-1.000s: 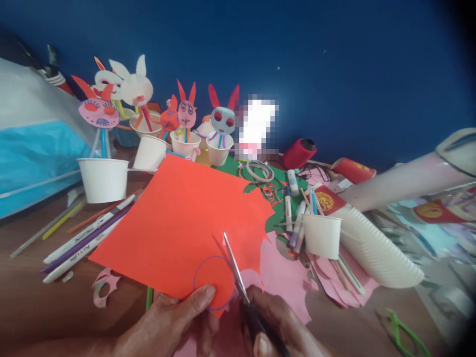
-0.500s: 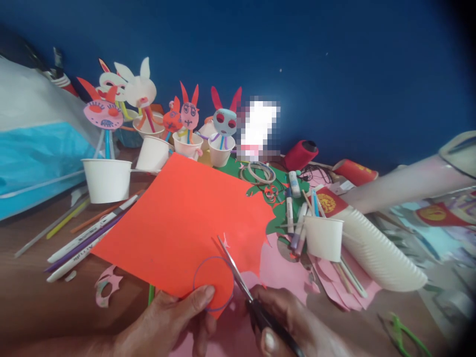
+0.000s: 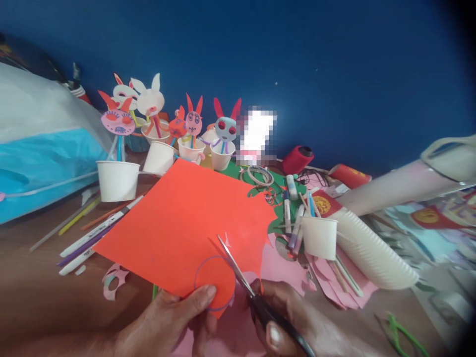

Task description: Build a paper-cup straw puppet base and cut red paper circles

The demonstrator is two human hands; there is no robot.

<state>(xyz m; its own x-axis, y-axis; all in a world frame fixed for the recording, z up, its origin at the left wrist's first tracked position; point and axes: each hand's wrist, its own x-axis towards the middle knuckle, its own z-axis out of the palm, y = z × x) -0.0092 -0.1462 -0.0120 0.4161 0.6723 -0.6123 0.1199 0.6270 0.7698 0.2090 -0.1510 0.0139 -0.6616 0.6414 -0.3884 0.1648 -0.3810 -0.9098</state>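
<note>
An orange-red sheet of paper (image 3: 178,218) is pinched along its near edge by my left hand (image 3: 182,312), the thumb on top. Under and beside that thumb, a circle is drawn on the sheet in purple line. My right hand (image 3: 286,317) is closed around the black handles of a pair of scissors (image 3: 241,277). The blades lie at the circle's right side, pointing away from me, with the sheet's cut edge beside them. Pink paper (image 3: 282,267) lies below the sheet.
Several paper-faced figures stand in white cups (image 3: 118,181) at the back left. Markers (image 3: 96,233) lie at the left. A white cup with sticks (image 3: 320,237), stacked paper plates (image 3: 368,248) and green-handled scissors (image 3: 399,332) are at the right. A blue wall (image 3: 316,59) rises behind.
The view has shifted slightly, so the background sits a little differently. Both hands keep their holds; the scissors stay at the circle's right side, with little visible change in the cut.
</note>
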